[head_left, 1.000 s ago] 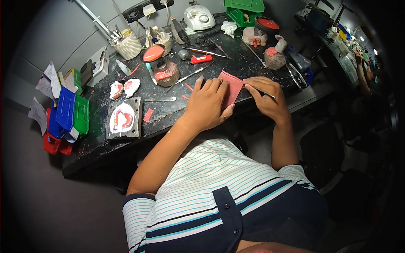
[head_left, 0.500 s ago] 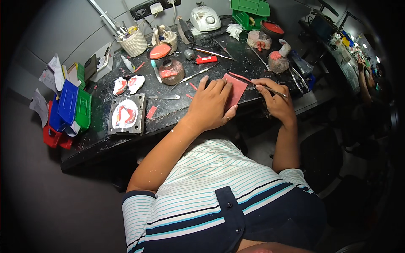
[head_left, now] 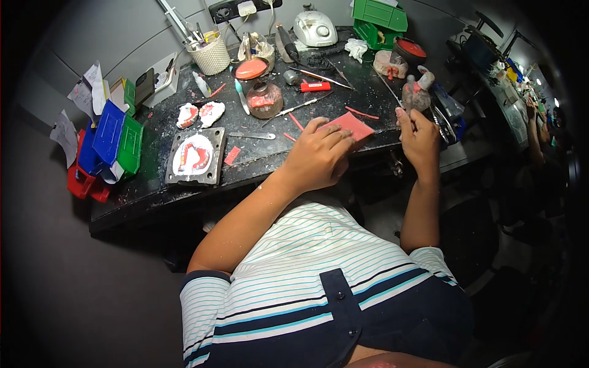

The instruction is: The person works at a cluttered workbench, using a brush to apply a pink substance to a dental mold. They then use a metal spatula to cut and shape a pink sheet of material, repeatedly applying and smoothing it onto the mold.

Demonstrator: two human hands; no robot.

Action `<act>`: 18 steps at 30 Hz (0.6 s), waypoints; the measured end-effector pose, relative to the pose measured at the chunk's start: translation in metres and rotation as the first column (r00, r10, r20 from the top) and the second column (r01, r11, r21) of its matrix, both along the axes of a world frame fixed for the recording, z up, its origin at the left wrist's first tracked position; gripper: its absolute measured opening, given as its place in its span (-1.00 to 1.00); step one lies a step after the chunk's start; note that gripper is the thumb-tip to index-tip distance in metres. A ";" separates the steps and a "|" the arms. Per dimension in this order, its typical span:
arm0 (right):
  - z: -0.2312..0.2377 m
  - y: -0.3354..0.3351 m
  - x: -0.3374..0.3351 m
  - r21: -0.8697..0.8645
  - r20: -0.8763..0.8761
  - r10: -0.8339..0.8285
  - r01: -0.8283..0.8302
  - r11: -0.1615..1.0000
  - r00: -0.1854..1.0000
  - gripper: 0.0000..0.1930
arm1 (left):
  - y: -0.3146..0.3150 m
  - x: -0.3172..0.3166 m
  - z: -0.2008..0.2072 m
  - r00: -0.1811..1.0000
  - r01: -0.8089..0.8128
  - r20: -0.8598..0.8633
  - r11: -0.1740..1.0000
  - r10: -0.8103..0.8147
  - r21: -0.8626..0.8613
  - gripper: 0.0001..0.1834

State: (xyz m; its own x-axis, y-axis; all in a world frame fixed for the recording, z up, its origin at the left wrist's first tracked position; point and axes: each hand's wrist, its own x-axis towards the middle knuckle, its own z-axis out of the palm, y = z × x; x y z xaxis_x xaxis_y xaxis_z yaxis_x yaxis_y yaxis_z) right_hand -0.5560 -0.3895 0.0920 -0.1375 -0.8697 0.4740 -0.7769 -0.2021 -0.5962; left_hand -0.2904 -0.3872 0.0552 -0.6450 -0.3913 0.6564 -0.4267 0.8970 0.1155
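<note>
My left hand (head_left: pixel 322 152) holds a pink wax sheet (head_left: pixel 357 127) at the bench's front edge, fingers curled over its left part; the thumb is hidden. To the right, my right hand (head_left: pixel 421 138) is closed in a pinch on a thin metal tool, whose handle is mostly covered by the fingers. A slender metal rod (head_left: pixel 386 87) lies on the bench and reaches up to these fingertips. Just beyond the sheet lies a narrow pink wax strip (head_left: pixel 362 113), with another strip (head_left: pixel 296 121) left of it.
On the left, a dental model (head_left: pixel 195 154) sits in a metal flask half, beside two smaller casts (head_left: pixel 200 114). Farther back are a spirit burner (head_left: pixel 264 100), a red lighter (head_left: pixel 315 87), a metal spatula (head_left: pixel 251 135) and a white control unit (head_left: pixel 315 29). Colored bins (head_left: pixel 103 138) hang at the left edge.
The view has shifted slightly. My right hand has drawn away from the sheet, rightward and farther back. The wax strip now lies apart on the bench. The sheet has turned under my left hand.
</note>
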 end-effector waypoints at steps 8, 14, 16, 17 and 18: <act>-0.005 -0.008 0.019 -0.013 -0.279 -0.116 0.117 0.993 0.953 -0.72 | -0.001 0.001 0.008 0.916 -0.207 -0.370 0.972 0.154 -0.110 -0.39; -0.013 -0.018 0.031 -0.075 -0.314 0.160 -0.193 0.978 0.936 -0.87 | 0.002 0.004 0.025 0.885 -0.274 -0.432 0.945 0.176 -0.178 -0.43; -0.017 -0.019 0.036 -0.051 -0.293 0.177 -0.200 0.978 0.940 -0.91 | -0.004 0.007 0.029 0.888 -0.292 -0.424 0.930 0.176 -0.225 -0.50; -0.019 -0.017 0.037 -0.012 -0.285 0.221 -0.234 0.972 0.933 -0.92 | -0.007 0.008 0.032 0.893 -0.301 -0.418 0.914 0.170 -0.271 -0.55; -0.019 -0.015 0.040 0.028 -0.276 0.262 -0.265 0.964 0.925 -0.93 | -0.011 0.009 0.036 0.889 -0.313 -0.419 0.911 0.182 -0.270 -0.55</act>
State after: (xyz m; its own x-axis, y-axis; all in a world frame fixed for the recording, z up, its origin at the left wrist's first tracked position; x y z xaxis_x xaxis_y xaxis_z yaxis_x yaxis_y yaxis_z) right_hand -0.5162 -0.4050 0.0727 0.2330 -0.8519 0.4691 -0.8278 -0.4269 -0.3641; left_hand -0.2818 -0.3983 0.0912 -0.2326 -0.2301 0.9450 -0.6222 0.7820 0.0373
